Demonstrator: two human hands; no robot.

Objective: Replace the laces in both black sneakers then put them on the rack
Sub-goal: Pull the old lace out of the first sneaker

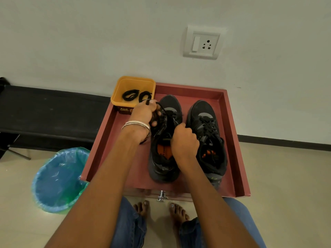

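- The two black sneakers stand side by side in the red tray (pixel 231 122), toes toward the wall and heels toward the person; each long axis runs straight away from the body.
- The left sneaker (pixel 165 158) lies directly under both hands; the right sneaker (pixel 208 133), fully laced, sits just beside it on the right-hand side and is untouched.
- The left hand (pixel 143 116) is raised over the toe end of the left sneaker, fingers curled around a black lace (pixel 163 110) that runs taut from the fist down to the eyelets (bangles show on that wrist).
- The right hand (pixel 185 140) is closed at the upper eyelets and tongue of the same shoe; it appears to pinch the lace or the upper there, but which of the two cannot be told.
- The yellow tub (pixel 132 83) stands at the tray's far left corner with two coiled laces (pixel 137 95) inside, just beyond the left hand, so that hand is much the nearer to it.
- Judgement: the lace of the left sneaker is being drawn out along the shoe's axis, toward the toe; the pull will likely go on up and away while the right hand steadies the shoe.
- A lined bin (pixel 57 179) stands on the floor left of the tray.
- No rack can be identified in view.
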